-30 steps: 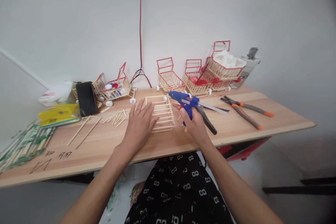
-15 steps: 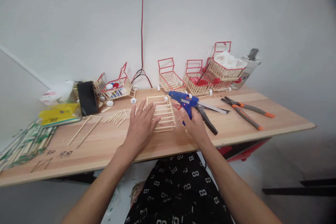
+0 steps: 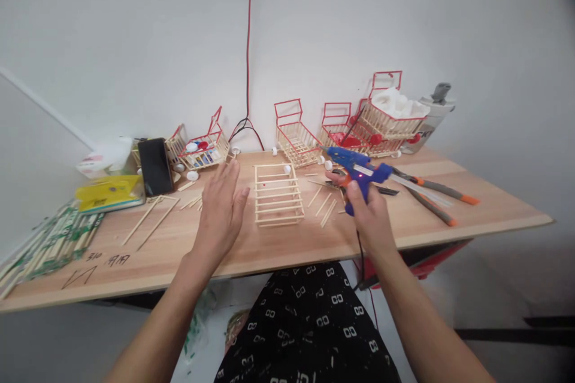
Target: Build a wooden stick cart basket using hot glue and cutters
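The right hand point(image 3: 368, 215) is clenched round the blue glue gun point(image 3: 357, 169), nozzle aimed toward ten o'clock, probably so its tip stays off the table point(image 3: 287, 245). The left hand point(image 3: 220, 209) hovers flat and empty, fingers spread, just at nine o'clock of the stick frame point(image 3: 277, 194) (not touching it). Loose sticks point(image 3: 324, 203) lie between frame and gun; pliers point(image 3: 431, 194) sit at three o'clock.

Matt wooden table point(image 3: 278, 245), glossy blue plastic glue gun point(image 3: 354, 163)
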Demonstrator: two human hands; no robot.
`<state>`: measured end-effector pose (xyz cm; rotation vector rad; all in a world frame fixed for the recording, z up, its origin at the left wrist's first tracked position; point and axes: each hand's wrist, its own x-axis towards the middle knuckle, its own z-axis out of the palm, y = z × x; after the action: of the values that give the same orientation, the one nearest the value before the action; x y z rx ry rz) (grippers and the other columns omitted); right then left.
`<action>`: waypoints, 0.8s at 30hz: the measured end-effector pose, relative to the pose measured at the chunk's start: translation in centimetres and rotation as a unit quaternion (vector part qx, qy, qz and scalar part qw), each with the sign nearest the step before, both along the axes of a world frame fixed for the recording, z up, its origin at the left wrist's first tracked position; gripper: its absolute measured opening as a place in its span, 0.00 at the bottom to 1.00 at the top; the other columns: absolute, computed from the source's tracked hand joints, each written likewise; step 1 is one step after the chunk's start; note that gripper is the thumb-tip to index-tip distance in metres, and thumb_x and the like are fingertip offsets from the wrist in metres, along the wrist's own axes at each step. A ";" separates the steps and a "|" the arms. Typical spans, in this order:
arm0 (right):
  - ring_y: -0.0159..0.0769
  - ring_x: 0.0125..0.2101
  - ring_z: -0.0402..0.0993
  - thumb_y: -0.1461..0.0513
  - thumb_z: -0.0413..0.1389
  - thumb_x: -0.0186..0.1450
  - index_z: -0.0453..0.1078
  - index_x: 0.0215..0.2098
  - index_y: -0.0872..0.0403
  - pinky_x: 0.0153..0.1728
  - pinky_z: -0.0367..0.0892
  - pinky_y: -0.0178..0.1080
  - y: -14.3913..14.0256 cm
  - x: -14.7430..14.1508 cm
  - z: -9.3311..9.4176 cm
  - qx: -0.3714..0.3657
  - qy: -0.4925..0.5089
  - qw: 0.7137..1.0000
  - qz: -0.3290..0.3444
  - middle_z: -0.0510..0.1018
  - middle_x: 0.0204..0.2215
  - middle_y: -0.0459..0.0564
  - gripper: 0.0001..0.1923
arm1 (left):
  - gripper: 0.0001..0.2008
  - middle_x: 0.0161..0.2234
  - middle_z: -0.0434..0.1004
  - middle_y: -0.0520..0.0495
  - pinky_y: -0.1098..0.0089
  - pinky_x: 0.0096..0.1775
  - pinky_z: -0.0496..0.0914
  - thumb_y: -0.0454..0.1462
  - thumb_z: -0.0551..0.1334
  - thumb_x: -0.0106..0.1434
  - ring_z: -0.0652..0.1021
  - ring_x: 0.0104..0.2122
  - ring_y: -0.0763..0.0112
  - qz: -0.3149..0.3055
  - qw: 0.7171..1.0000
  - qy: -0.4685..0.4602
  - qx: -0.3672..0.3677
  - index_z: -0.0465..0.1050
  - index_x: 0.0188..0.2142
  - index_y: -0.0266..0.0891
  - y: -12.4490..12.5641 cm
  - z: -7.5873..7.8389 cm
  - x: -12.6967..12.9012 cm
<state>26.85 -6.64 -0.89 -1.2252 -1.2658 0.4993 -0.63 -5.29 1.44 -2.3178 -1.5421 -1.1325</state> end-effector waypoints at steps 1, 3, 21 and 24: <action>0.43 0.39 0.74 0.45 0.51 0.69 0.75 0.45 0.54 0.43 0.68 0.44 -0.2 0.8 -0.1 -0.001 -0.003 1.000 -0.019 0.81 0.36 0.52 0.23 | 0.26 0.67 0.60 0.36 0.50 0.65 0.56 0.44 0.46 0.74 0.58 0.68 0.57 0.003 1.000 0.006 0.000 0.55 0.67 0.37 -0.2 0.1 -0.1; 0.40 0.34 0.73 0.44 0.51 0.68 0.75 0.43 0.54 0.37 0.67 0.42 -0.6 2.3 -0.4 -0.008 -0.006 0.998 -0.068 0.79 0.33 0.51 0.24 | 0.27 0.67 0.60 0.35 0.48 0.66 0.55 0.44 0.46 0.74 0.57 0.69 0.55 0.003 0.999 0.035 0.000 0.54 0.68 0.37 -0.7 0.2 0.1; 0.38 0.31 0.71 0.42 0.50 0.67 0.73 0.36 0.56 0.34 0.64 0.40 -0.8 7.4 -4.7 -0.009 0.054 0.988 -0.142 0.80 0.33 0.54 0.26 | 0.40 0.68 0.54 0.30 0.46 0.67 0.47 0.56 0.51 0.69 0.54 0.69 0.49 -0.021 0.965 0.248 -0.086 0.53 0.69 0.30 -0.7 -0.7 6.9; 0.38 0.31 0.70 0.42 0.50 0.66 0.74 0.37 0.56 0.33 0.64 0.40 -0.9 7.4 -4.7 -0.014 0.050 0.988 -0.149 0.80 0.33 0.54 0.27 | 0.39 0.68 0.54 0.30 0.45 0.67 0.47 0.56 0.51 0.69 0.54 0.69 0.49 -0.023 0.965 0.246 -0.084 0.52 0.69 0.32 -0.8 -1.0 6.8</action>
<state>34.29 -7.51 -5.62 -1.3676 -0.9736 0.3553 6.13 -6.09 0.41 -2.4939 -1.4384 -0.3867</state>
